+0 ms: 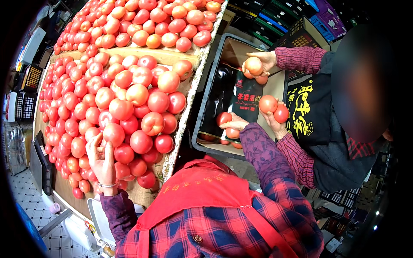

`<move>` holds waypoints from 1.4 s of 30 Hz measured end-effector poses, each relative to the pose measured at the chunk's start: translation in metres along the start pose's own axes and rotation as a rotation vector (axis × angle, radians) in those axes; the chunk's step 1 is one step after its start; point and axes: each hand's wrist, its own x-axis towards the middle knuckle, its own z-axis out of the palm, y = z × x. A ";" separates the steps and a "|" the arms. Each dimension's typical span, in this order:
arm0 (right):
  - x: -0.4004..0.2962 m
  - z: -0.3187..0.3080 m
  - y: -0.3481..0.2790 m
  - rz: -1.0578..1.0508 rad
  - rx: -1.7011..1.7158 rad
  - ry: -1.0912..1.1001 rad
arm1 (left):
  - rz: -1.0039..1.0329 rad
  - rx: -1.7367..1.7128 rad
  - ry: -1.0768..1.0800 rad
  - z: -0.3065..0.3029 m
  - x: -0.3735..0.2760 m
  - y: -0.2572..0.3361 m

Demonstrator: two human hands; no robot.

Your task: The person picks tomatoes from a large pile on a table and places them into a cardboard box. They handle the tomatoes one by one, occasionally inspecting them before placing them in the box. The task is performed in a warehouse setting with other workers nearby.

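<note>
My left hand (pixel 102 159) is at the tomato heap (pixel 74 122), palm showing and fingers apart. Its fingertips are against or right beside a large tomato (pixel 113 134); actual contact is hard to tell. Over a dark-rimmed plastic crate (pixel 201 146), my right hand (pixel 237 123) holds a red tomato (pixel 223 118) at the fingers, with a second tomato (pixel 232 133) below it, also apparently in the grasp. Black printed plastic packaging (pixel 219 87) lines the crate, and a few tomatoes (pixel 237 145) show at its near end.
Across the crate, another person's two hands (pixel 265 61) (pixel 277 124) hold several tomatoes. A wooden divider (pixel 155 54) splits the sloping display, edged by a worn board (pixel 184 122). Stacked plastic crates (pixel 274 19) stand behind. A black tray-like object (pixel 43 161) sits at the display's left edge.
</note>
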 end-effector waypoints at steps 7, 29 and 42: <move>-0.005 0.005 0.013 -0.077 0.174 -0.001 | 0.053 -0.231 -0.115 0.025 -0.012 0.041; -0.145 0.018 -0.141 -0.490 0.862 -0.666 | 0.436 -0.364 -0.849 0.127 -0.021 0.097; -0.131 0.046 -0.144 -0.348 1.471 -0.719 | -0.382 -1.289 -0.723 0.095 -0.023 0.073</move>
